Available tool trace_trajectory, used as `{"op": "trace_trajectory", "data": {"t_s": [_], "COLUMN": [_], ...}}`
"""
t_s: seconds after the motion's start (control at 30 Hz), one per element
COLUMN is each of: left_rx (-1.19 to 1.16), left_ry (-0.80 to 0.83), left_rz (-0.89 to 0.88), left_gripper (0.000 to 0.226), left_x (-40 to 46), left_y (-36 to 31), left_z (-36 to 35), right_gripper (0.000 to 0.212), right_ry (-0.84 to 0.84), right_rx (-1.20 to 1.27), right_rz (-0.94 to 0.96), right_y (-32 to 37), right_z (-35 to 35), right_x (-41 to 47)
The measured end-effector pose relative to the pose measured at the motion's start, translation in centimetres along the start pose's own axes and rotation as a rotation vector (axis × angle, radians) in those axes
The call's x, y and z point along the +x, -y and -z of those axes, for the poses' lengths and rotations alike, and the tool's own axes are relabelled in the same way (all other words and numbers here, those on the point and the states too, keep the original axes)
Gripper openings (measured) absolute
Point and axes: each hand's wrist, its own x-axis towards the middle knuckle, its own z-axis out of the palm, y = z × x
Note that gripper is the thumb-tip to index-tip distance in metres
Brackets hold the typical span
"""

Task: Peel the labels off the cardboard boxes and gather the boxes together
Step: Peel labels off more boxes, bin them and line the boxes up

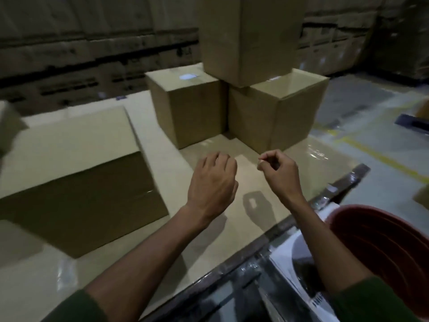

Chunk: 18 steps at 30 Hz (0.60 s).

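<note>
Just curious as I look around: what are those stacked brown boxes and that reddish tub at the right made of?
The stacked boxes look like plain matte brown cardboard: folded flat panels, creased corners, a shiny tape strip on one top. The reddish tub seems to be moulded plastic, judging by its ribbed inner wall and smooth rolled rim, though the dim light leaves that open.

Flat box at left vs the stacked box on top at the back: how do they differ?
The flat box lies low and wide on the cardboard surface; the stacked box stands tall. The flat box rests directly on the surface; the stacked box sits across two lower boxes. Both are plain brown cardboard.
</note>
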Motion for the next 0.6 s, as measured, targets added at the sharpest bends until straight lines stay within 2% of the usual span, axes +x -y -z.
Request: {"op": "trace_trajectory", "data": {"t_s": [0.33,0.6], "left_rx": [0.185,0.259], "left_ry": [-0.183,-0.208], "left_rz": [0.221,0.385], "left_gripper": [0.012,0.015], "left_x": [-5.5,-9.4], "left_y": [8.1,12.0], "left_z": [5.5,7.9], "right_gripper": [0.012,0.023], "right_ry": [0.280,0.474], "right_rx": [0.186,0.274], "right_rz": [0.157,0.322], "right_y": [5.7,10.3], "right_z": [-9.3,-14.9], "right_x": [1.8,0.6]}}
